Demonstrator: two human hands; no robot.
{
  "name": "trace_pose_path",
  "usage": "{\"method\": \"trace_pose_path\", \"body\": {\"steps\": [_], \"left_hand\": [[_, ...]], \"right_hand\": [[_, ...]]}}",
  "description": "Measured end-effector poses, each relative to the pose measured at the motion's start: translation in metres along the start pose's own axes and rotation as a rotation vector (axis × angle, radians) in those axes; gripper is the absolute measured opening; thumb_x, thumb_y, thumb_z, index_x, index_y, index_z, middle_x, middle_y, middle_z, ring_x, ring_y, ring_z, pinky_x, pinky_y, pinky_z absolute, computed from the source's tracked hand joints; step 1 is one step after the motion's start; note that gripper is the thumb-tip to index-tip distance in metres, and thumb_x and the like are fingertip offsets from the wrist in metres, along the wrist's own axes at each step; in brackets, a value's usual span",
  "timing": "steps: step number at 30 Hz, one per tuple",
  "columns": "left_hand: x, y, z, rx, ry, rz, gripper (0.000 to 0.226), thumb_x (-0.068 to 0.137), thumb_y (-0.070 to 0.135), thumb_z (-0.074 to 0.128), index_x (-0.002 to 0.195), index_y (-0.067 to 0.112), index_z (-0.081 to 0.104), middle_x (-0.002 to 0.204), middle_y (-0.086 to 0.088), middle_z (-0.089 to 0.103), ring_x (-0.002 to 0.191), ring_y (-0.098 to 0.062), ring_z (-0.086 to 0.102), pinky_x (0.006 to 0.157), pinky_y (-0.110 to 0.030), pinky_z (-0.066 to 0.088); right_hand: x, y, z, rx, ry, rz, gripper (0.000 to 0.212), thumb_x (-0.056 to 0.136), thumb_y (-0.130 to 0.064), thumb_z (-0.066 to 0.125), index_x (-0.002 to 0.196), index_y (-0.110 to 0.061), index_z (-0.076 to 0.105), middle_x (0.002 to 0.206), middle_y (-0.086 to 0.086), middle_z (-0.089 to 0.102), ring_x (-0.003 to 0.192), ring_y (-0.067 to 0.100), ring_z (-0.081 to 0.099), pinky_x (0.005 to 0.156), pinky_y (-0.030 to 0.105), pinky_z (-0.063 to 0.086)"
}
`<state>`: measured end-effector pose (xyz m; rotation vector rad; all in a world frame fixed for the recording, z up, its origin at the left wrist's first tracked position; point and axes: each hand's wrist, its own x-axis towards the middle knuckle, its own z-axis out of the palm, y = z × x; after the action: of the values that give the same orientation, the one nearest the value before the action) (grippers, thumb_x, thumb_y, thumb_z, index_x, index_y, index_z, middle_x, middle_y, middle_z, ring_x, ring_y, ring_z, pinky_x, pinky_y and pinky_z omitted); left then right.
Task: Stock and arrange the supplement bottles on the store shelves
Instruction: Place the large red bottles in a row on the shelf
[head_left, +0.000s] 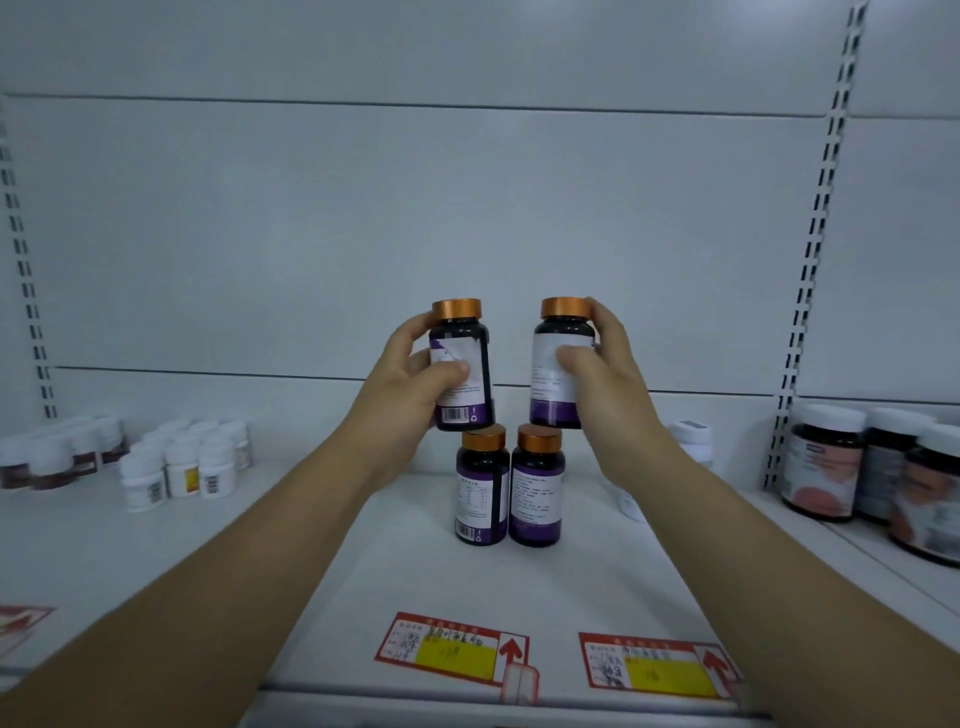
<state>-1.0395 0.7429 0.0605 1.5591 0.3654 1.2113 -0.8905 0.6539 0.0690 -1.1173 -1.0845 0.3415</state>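
Both up: left hand (410, 374) grips left bottle (462, 364), right hand (605, 369) grips right bottle (558, 358), just above the standing pair (482, 488) on the shelf (415, 582). I'd lower them upright beside the pair, no knocks.

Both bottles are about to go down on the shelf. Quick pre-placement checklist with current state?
1. Left hand grips left-held bottle: ok.
2. Right hand grips right-held bottle: ok.
3. Standing pair upright on shelf: ok.
4. Bare shelf in front of the pair: ok.
5. Space behind the pair: cannot tell, hidden by the hands and the bottles they hold.
6. Front labels facing out: not ok, barcode shows on left-held bottle.
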Motion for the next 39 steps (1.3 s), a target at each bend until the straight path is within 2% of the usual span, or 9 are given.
{"method": "trace_pose_path", "body": {"steps": [6,12,19,23,27,30,32,34,39], "left_hand": [[-0.012,-0.002,0.002,-0.175,0.020,-0.005,0.047,0.097,0.009,0.041,0.137,0.033,0.044,0.118,-0.001,0.065,0.098,-0.014,0.067,0.075,-0.026,0.055],[-0.021,-0.004,0.001,-0.216,-0.009,-0.013,0.040,0.100,0.014,0.035,0.130,0.040,0.044,0.108,0.001,0.068,0.081,-0.019,0.070,0.066,-0.034,0.059],[-0.025,-0.002,-0.002,-0.468,-0.034,-0.149,0.038,0.099,0.035,0.032,0.117,0.016,0.059,0.096,-0.012,0.068,0.068,-0.021,0.065,0.057,-0.031,0.054],[-0.026,0.000,-0.004,-0.536,-0.075,-0.158,0.046,0.094,0.042,0.031,0.111,0.013,0.061,0.092,-0.013,0.067,0.067,-0.022,0.062,0.058,-0.030,0.053],[-0.028,-0.002,-0.004,-0.413,-0.130,-0.100,0.040,0.088,0.018,0.044,0.127,0.021,0.052,0.093,-0.009,0.069,0.071,-0.020,0.066,0.063,-0.032,0.056],[-0.029,-0.005,-0.004,-0.244,-0.149,-0.042,0.062,0.085,-0.008,0.044,0.135,0.030,0.043,0.097,-0.006,0.067,0.077,-0.020,0.068,0.070,-0.034,0.057],[-0.030,-0.003,-0.001,-0.178,-0.162,-0.031,0.072,0.077,-0.007,0.054,0.138,0.029,0.040,0.106,-0.007,0.066,0.087,-0.024,0.068,0.077,-0.039,0.056],[-0.032,0.001,0.001,-0.148,-0.154,-0.026,0.073,0.074,-0.003,0.057,0.139,0.026,0.040,0.110,-0.006,0.066,0.096,-0.025,0.066,0.080,-0.039,0.056],[-0.057,0.020,-0.004,-0.104,-0.062,-0.028,0.053,0.092,-0.001,0.047,0.131,0.035,0.042,0.101,0.006,0.070,0.087,-0.018,0.070,0.068,-0.038,0.059]], "right_hand": [[-0.013,0.001,0.001,0.057,-0.107,-0.019,0.056,0.086,-0.006,0.059,0.125,-0.040,0.039,0.104,-0.005,0.057,0.091,0.013,0.058,0.071,0.029,0.050],[-0.014,0.009,-0.004,0.057,-0.111,-0.075,0.067,0.077,-0.009,0.073,0.131,-0.037,0.046,0.114,-0.004,0.060,0.103,0.016,0.060,0.072,0.027,0.053],[-0.014,0.013,-0.006,0.107,-0.114,0.000,0.040,0.093,-0.029,0.057,0.131,-0.037,0.049,0.123,-0.001,0.061,0.113,0.022,0.059,0.091,0.048,0.053],[-0.016,0.007,-0.003,0.258,-0.121,0.129,0.028,0.098,-0.040,0.040,0.121,-0.028,0.052,0.106,0.007,0.066,0.089,0.024,0.069,0.076,0.039,0.054],[-0.017,0.010,-0.002,0.374,-0.093,0.192,0.024,0.099,-0.041,0.037,0.106,-0.033,0.058,0.099,0.006,0.066,0.087,0.022,0.065,0.079,0.040,0.055],[-0.018,0.011,0.001,0.322,-0.161,0.160,0.022,0.100,-0.041,0.035,0.108,-0.041,0.056,0.110,0.004,0.064,0.098,0.023,0.062,0.077,0.037,0.052],[-0.020,0.009,0.003,0.240,-0.217,0.097,0.027,0.094,-0.039,0.052,0.121,-0.042,0.050,0.115,0.001,0.063,0.100,0.019,0.065,0.079,0.037,0.053],[-0.020,0.010,0.003,0.157,-0.243,0.016,0.055,0.075,-0.029,0.069,0.123,-0.046,0.048,0.119,-0.002,0.062,0.105,0.019,0.064,0.085,0.040,0.054],[-0.026,-0.004,0.009,0.050,-0.244,-0.029,0.056,0.071,-0.020,0.072,0.115,-0.045,0.050,0.116,-0.003,0.060,0.107,0.023,0.061,0.081,0.038,0.056]]}}
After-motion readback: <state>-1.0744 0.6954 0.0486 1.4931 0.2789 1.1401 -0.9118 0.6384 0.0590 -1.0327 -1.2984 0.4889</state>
